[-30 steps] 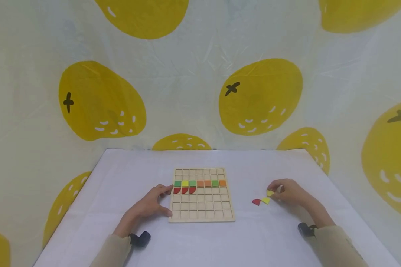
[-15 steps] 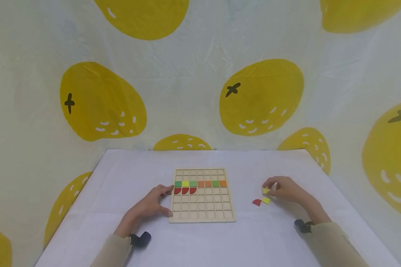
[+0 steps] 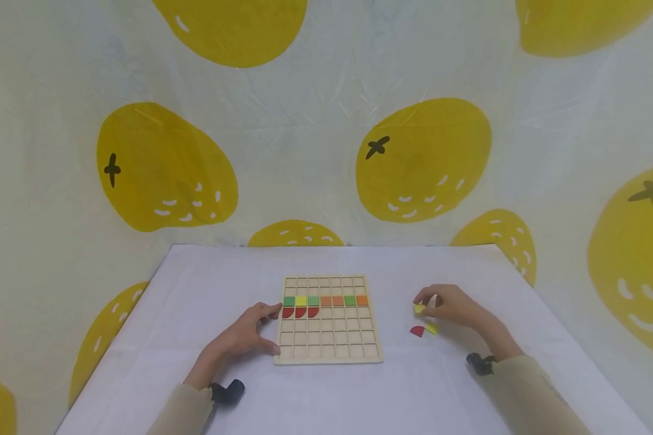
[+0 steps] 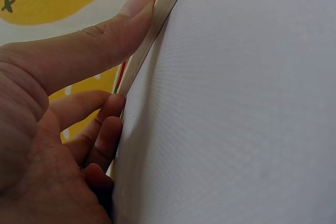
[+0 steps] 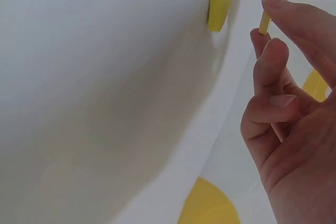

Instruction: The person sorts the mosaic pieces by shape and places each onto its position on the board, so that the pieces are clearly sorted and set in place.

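Note:
My left hand (image 3: pixel 246 330) rests against the left edge of a pale wooden grid board (image 3: pixel 341 337), thumb near its lower left corner and fingertips higher up. In the left wrist view the straight thumb (image 4: pixel 100 43) presses on the rim. Green, yellow and orange square tiles (image 3: pixel 337 300) fill one row, with several red quarter-circle tiles (image 3: pixel 301 312) below. To the board's right, my right hand (image 3: pixel 450 304) pinches a small yellow tile (image 5: pixel 269 8) between thumb and fingers, above the table. Its full outline is partly hidden by the fingertips.
Just below the right hand, a red quarter-circle tile (image 3: pixel 416 331) and another yellow tile (image 3: pixel 431 328) lie on the white table (image 3: pixel 326 399). Behind the table hangs a pale cloth (image 3: pixel 299 133) with large yellow fruit shapes.
My right hand has moved left toward the board, carrying the pinched yellow tile away from the loose tiles. The left hand and board stay in place.

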The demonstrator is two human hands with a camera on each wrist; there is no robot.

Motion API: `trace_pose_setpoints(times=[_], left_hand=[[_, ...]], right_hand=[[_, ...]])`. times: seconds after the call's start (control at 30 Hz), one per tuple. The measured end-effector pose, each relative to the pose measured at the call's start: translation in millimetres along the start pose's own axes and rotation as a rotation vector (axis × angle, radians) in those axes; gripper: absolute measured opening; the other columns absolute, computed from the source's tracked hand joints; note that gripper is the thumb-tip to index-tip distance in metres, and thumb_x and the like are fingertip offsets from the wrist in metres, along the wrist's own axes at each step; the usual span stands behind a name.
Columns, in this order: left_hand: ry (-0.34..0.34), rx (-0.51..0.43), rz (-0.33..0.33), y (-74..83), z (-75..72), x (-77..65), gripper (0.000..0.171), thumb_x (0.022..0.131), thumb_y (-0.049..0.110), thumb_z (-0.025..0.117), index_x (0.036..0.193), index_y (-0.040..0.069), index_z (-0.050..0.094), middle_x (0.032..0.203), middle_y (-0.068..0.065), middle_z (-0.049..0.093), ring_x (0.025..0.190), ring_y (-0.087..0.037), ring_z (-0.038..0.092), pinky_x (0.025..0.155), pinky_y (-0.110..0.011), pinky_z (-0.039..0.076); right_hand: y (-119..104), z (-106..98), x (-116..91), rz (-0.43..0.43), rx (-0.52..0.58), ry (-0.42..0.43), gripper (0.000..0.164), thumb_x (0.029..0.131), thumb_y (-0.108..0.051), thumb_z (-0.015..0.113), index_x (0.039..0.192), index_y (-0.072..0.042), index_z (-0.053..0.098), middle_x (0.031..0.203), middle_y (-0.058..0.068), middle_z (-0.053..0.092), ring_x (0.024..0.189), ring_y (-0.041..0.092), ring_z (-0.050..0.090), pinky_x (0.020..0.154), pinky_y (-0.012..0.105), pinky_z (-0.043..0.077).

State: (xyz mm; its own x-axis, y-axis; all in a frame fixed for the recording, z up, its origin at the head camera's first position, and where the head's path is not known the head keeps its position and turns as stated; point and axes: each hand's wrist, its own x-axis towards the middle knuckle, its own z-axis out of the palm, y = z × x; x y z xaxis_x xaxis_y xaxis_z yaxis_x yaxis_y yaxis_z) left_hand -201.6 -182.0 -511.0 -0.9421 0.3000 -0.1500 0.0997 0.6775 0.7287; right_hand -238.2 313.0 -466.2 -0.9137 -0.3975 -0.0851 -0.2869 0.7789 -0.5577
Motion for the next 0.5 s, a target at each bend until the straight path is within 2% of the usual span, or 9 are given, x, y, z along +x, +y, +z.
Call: trace_pose_setpoints(times=[0.27,0.5], left_hand=[[-0.001,-0.005,0.006,0.1,-0.4,-1.4,0.102,0.066,0.032,0.097,0.155,0.018,0.049,0.128,0.003,0.057,0.121,-0.021,0.048,0.111,-0.050,0.042],[0.001,0.002,0.010,0.7,-0.1,-1.3,0.102,0.066,0.031,0.097,0.155,0.017,0.049,0.128,0.002,0.057,0.122,-0.021,0.048,0.111,-0.050,0.042]], right_hand=[[-17.2,6.4,12.2,0.062,0.006,-0.018,0.024,0.091,-0.021,0.078,0.115,-0.017,0.075,0.104,-0.003,0.071,0.087,0.017,0.058,0.072,0.026,0.052],[-28.9,12.9,23.5,0.006,0.006,-0.024,0.022,0.091,-0.018,0.078,0.112,-0.015,0.075,0.102,-0.002,0.072,0.082,0.016,0.057,0.068,0.025,0.051]])
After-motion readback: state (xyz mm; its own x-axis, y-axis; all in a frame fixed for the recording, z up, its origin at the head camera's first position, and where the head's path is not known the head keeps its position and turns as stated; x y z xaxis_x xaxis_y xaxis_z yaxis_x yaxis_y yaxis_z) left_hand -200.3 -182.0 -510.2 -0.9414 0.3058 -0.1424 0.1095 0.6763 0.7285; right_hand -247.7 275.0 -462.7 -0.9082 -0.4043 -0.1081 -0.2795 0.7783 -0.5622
